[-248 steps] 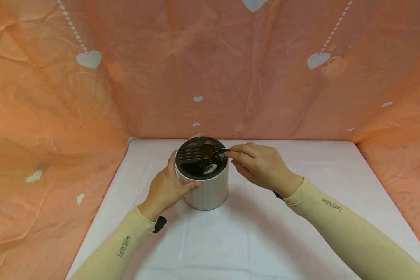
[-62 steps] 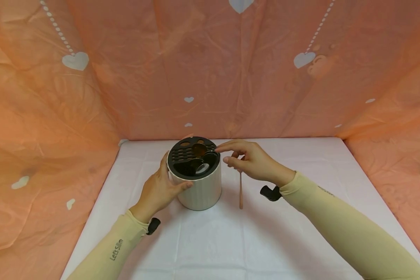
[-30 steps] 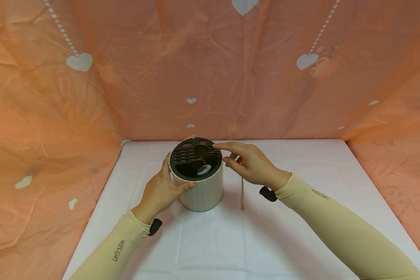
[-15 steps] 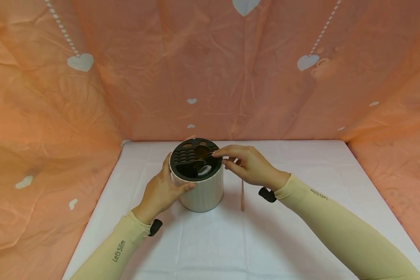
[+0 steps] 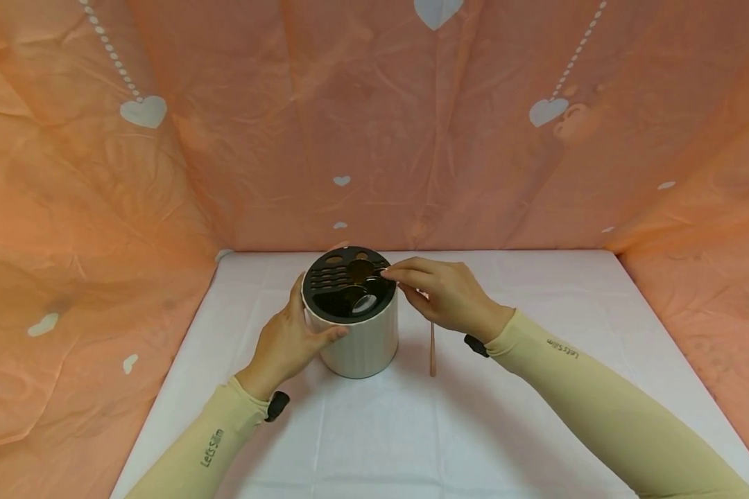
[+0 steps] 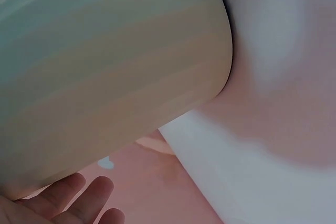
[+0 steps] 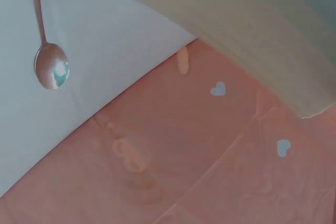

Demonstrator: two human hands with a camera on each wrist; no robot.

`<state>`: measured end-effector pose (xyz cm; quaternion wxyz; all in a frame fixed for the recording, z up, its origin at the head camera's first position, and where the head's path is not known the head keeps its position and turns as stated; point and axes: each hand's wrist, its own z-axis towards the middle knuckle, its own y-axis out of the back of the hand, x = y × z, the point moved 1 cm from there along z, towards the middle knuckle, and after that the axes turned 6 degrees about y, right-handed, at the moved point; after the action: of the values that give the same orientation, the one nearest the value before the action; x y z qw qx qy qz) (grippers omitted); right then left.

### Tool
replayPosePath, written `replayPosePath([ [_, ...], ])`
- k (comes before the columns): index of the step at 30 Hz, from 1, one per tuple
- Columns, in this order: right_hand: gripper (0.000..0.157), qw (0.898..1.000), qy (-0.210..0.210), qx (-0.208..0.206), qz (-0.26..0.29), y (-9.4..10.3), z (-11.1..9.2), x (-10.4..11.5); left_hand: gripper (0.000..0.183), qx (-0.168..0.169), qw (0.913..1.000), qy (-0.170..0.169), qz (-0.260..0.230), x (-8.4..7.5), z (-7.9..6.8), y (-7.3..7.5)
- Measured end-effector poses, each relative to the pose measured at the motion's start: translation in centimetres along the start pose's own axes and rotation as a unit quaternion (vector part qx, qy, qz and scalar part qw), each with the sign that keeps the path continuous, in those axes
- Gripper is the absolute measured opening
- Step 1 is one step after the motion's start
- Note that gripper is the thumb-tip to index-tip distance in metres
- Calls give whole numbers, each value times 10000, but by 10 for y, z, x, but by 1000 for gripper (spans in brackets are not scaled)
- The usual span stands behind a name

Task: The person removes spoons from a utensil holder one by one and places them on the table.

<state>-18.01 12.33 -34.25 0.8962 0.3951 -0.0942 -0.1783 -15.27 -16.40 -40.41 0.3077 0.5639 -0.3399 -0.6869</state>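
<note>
A white, ribbed cylindrical cutlery holder (image 5: 358,350) with a black slotted lid (image 5: 331,301) stands upright on the white table. Several shiny spoons sit in the lid with their bowls up, one spoon bowl (image 5: 360,271) near its middle. My left hand (image 5: 287,336) grips the holder's left side, thumb across the front; some of its fingers (image 6: 94,198) show in the left wrist view. At the lid's right edge, my right hand (image 5: 446,291) pinches a spoon (image 5: 379,272) with its fingertips, which cover part of it. Another spoon (image 7: 52,66) lies on the table right of the holder.
The white table (image 5: 374,443) runs up to a pinkish-orange cloth backdrop (image 5: 374,125) printed with pale hearts, which also hangs at both sides. The right forearm reaches above the table's right half.
Since the oldest frame, a spoon has come to lie on the table. Over the last second, my right fingertips have moved slightly down and drawn together on a spoon. My left hand has kept its grip.
</note>
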Motion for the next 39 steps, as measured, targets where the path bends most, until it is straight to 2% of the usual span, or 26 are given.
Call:
replayPosePath([
  [9, 28, 9916, 55, -1096, -689, 6, 4, -4, 117, -58, 10000, -14, -7, -1, 0, 0],
  [19, 26, 9779, 154, -1914, -830, 19, 17, -10, 118, -62, 10000, 38, 8, 0, 1, 0],
  [29, 29, 9603, -250, -2778, -34, 43, 30, -15, 118, -20, 10000, 34, 21, -2, 0, 0],
  [39, 28, 9296, -831, -3535, 630, 65, 32, -21, 119, -43, 10000, 62, 51, -1, 0, -1],
])
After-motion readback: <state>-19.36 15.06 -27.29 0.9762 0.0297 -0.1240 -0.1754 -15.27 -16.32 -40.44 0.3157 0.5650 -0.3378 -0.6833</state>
